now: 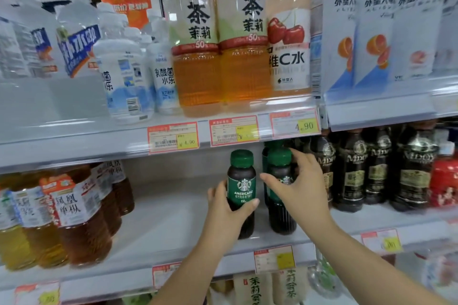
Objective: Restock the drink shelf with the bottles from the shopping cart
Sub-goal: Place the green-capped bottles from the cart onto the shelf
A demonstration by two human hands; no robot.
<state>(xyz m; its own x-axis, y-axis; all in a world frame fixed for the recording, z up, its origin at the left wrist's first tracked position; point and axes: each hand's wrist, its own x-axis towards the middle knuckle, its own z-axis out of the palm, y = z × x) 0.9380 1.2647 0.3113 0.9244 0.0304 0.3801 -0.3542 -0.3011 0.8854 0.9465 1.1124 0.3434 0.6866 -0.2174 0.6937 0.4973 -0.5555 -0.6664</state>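
Behind the right hand [297, 190], a second coffee bottle [282, 220] sits half-hidden.

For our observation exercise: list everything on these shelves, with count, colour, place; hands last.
Jasmine tea bottles: two, amber, upper shelf centre.
Cherry drink bottle: one, pink, beside them.
White milky bottles: several, upper shelf left.
Americano bottle: one, dark with green cap, middle shelf.
Second coffee bottle: one, same colours, right of it.
Black-labelled bottles: several, dark, middle shelf right.
Amber tea bottles: several, middle shelf left.
Price tags: several, red and yellow, shelf edges.
Left hand: grips Americano bottle.
Right hand: grips second coffee bottle.
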